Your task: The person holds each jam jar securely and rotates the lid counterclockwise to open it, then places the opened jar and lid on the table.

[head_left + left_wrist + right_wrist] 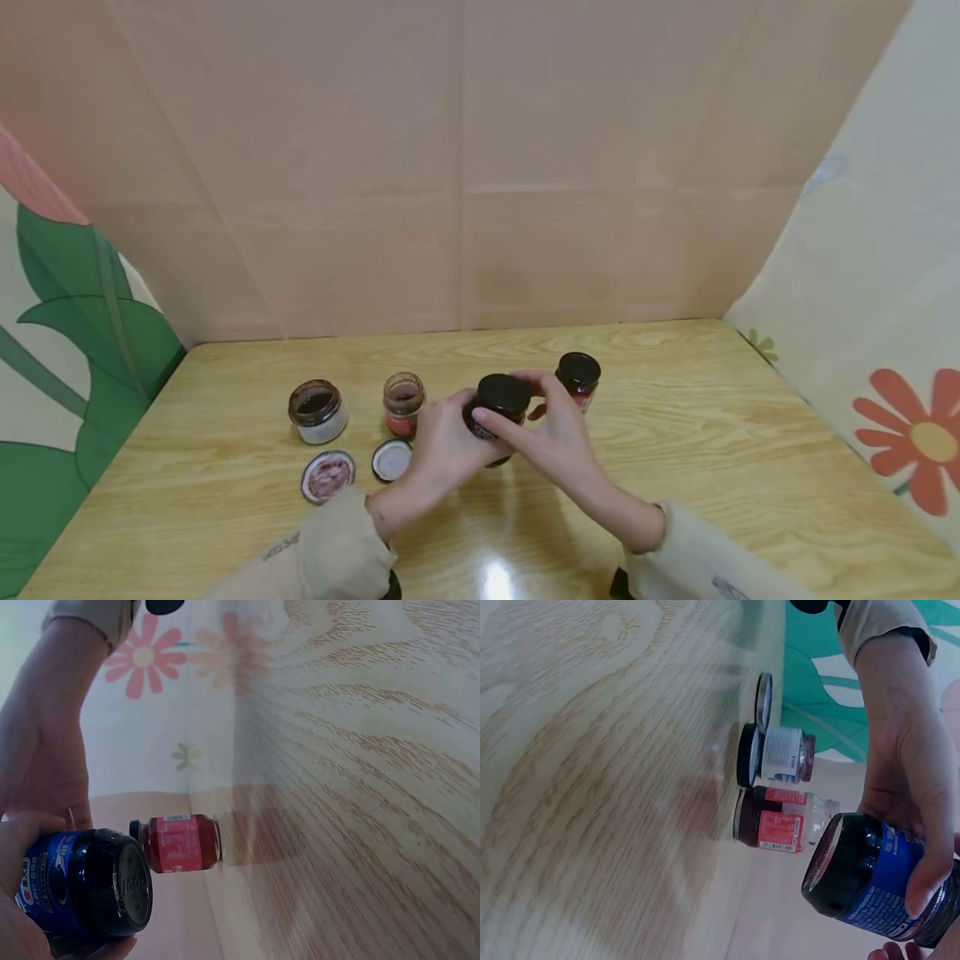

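Observation:
In the head view both hands meet around a dark jar with a black lid (504, 395), raised above the table. My left hand (452, 433) grips its body, where a blue label (886, 881) shows in the right wrist view. The thumb and fingers of my right hand (557, 429) hold it around the lid. The underside of the dark jar (133, 889) faces the left wrist camera. Just behind my right hand stands a red-labelled jar (178, 843) with a black lid, partly hidden in the head view.
To the left stand two uncovered jars, a wide white-labelled one (321, 425) and a narrower red-labelled one (402, 406). In front of them lie two lids with their insides up, one stained reddish (327, 477), one whitish (392, 460). The wooden table (697, 450) meets a draped backdrop.

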The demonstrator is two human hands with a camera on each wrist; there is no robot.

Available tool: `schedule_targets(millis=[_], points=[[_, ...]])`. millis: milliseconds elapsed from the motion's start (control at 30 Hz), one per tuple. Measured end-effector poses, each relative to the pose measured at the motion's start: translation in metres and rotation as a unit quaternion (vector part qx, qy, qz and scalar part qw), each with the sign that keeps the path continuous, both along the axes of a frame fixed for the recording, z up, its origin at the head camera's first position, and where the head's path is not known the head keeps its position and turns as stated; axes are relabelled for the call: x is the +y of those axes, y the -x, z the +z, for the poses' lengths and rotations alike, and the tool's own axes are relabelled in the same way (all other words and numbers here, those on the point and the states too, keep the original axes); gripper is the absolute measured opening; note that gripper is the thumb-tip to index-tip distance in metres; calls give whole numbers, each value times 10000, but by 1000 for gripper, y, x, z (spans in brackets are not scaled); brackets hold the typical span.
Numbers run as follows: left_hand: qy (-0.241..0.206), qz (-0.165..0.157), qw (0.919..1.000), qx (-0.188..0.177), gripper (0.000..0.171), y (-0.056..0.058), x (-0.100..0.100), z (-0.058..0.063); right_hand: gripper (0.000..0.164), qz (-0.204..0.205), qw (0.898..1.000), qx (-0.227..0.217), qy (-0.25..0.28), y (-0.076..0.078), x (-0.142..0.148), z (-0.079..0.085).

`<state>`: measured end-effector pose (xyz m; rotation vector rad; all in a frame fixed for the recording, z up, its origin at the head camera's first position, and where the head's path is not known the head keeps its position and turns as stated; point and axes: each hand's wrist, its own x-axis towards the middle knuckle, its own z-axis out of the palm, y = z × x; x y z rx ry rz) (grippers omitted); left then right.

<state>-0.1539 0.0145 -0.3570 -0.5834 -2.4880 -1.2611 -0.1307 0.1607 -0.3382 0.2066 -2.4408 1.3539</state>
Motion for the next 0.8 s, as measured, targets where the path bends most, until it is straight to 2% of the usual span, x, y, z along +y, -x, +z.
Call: schedule_targets(millis=[167,433,633,800], points=[[14,36,10000,-67,34,0,2,0,56,-145,9996,-198,147,4,1,-1],[-163,-143,9994,-276,35,1,1,-1,44,311,9994,-105,142,5,10,1],[-140,-261,9993,-244,33,2,2,-4,43,562,9983,-159,20,5,16,3],[-126,-420,9983,-390,36,3,3,-4,44,653,9972,-363,57,5,19,5]])
